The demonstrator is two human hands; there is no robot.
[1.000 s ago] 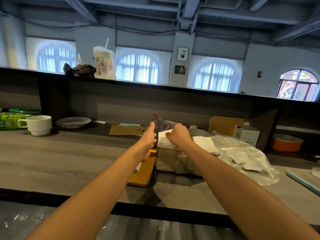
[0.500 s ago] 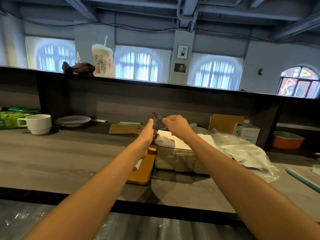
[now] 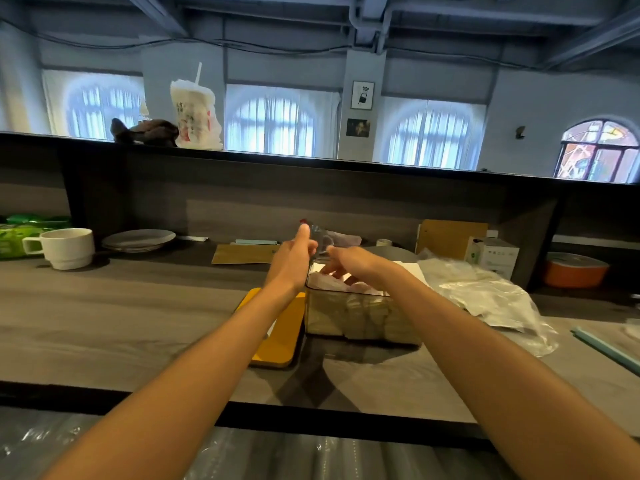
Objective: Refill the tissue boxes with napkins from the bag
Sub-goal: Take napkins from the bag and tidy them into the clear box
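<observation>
A clear tissue box [image 3: 360, 318] packed with white napkins [image 3: 332, 282] stands on the counter's middle. My right hand [image 3: 349, 265] reaches over its open top, and its straight fingers press down on the top napkins. At the box's far left corner my left hand [image 3: 294, 259] rests with the thumb up; its fingers are mostly hidden behind the hand. The box's yellow lid [image 3: 282, 336] lies flat just left of the box. To the right lies the crumpled plastic bag [image 3: 488, 296] with napkins inside.
On the wooden counter [image 3: 121, 317], a white mug [image 3: 67, 247] and plates [image 3: 138, 239] stand at the back left, a glass [image 3: 322, 237] behind the box. A cardboard piece [image 3: 450, 237], white carton [image 3: 493, 254] and orange bowl [image 3: 575, 271] sit back right.
My right hand has dropped from above the box onto the napkins inside it. The left hand has stayed by the box's left corner.
</observation>
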